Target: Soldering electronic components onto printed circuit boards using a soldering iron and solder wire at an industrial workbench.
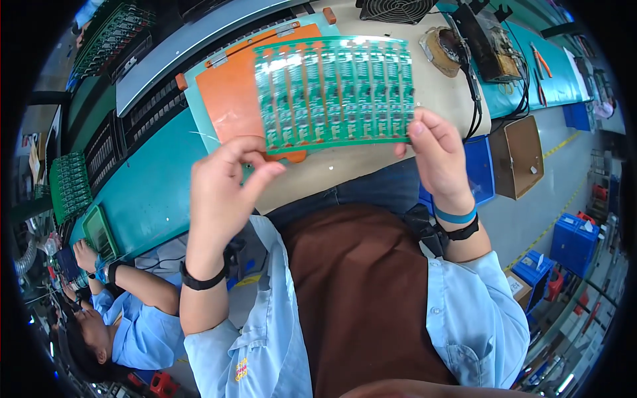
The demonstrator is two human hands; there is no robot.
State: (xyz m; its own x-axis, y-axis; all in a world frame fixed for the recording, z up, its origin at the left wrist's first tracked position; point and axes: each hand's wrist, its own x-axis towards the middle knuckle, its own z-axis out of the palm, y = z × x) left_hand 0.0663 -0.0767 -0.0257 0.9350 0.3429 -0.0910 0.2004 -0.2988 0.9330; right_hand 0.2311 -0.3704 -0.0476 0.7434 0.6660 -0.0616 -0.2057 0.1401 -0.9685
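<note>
A green panel of circuit boards (337,93), with several narrow boards side by side, is held up over the workbench. My right hand (438,156) grips its lower right corner between thumb and fingers. By the lower left corner is my left hand (225,182), its index fingertip at the panel's edge. The left thumb stands apart from the fingers and off the panel. Behind the panel lies an orange plate (229,99) on a pale green fixture (194,99), partly hidden by it.
A co-worker (142,312) in blue sits at left beside a green tray (99,232). More circuit panels (70,186) stand at far left. Back right are a tape roll (443,50), a fan (398,10), cables and pliers (541,63). A cardboard box (519,156) and blue bin (479,169) sit at right.
</note>
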